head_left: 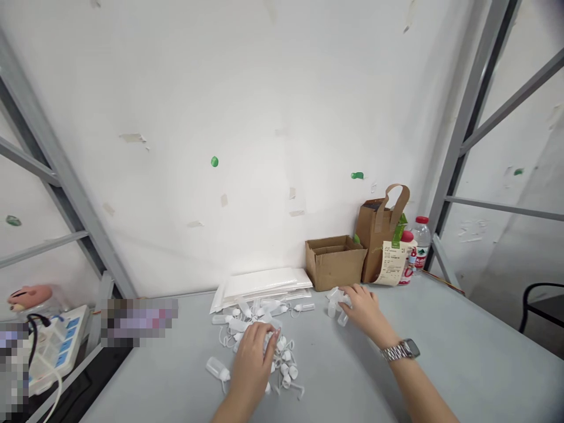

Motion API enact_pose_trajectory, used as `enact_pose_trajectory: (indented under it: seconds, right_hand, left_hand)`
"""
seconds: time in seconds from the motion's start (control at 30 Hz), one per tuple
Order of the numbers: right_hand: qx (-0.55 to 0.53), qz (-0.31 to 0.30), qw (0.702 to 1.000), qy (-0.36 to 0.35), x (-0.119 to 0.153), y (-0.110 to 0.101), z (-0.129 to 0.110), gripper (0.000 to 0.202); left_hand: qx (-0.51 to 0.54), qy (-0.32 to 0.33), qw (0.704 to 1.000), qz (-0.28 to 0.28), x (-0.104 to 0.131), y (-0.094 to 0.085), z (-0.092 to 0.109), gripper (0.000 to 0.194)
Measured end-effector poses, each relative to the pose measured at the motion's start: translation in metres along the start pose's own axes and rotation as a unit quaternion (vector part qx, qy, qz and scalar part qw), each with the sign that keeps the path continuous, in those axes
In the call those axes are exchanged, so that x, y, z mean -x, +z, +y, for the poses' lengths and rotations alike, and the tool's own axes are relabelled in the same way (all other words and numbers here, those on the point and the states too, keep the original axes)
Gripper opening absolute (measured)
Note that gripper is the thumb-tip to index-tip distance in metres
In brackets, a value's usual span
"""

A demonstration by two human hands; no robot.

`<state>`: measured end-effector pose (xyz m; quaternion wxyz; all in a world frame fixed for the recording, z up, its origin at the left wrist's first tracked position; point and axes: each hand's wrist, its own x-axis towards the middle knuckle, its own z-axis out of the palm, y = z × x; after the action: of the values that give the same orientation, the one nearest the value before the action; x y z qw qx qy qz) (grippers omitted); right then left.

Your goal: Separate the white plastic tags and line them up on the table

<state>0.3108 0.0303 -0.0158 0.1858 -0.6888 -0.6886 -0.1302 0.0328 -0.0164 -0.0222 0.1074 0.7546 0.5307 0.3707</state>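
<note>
The left hand (254,354) is half-curled over the bottle pile (282,345) (any grip is hidden), a loose bottle (217,368) pointed cap-first toward it; translucent bottles (332,309) are touched by the right hand (363,311), fingers bent, hold unclear.

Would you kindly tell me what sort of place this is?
Probably a workshop or packing-room workstation: a grey table stands against a plain white wall between metal frames, with a pile of small plastic bottles and an open cardboard box.

Grey metal frames (50,144) flank a white wall (282,100).
</note>
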Motion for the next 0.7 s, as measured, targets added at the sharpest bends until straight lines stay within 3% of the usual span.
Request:
enact_pose_trajectory:
  seconds: [0.13,0.23,0.47,0.57,0.7]
  right_hand:
    - [-0.061,0.058,0.996,-0.022,0.001,-0.009,-0.013,0.026]
    - [-0.106,0.072,0.989,-0.071,0.006,-0.009,-0.033,0.026]
    - [-0.105,0.010,0.978,-0.182,0.026,0.013,-0.085,0.032]
    - [-0.049,0.005,0.985,-0.164,0.023,0.025,-0.093,0.043]
    - [-0.030,-0.008,0.989,-0.144,0.016,0.035,-0.089,0.037]
  left_hand:
    - [-0.003,-0.076,0.995,0.060,-0.003,0.000,-0.007,0.027]
    - [-0.038,-0.098,0.993,0.049,-0.004,-0.001,-0.010,0.025]
    - [-0.116,-0.088,0.989,0.005,-0.004,0.000,-0.012,0.019]
    - [-0.109,-0.094,0.990,0.006,-0.004,0.001,-0.011,0.019]
    - [-0.077,-0.099,0.992,0.017,-0.004,0.000,-0.010,0.021]
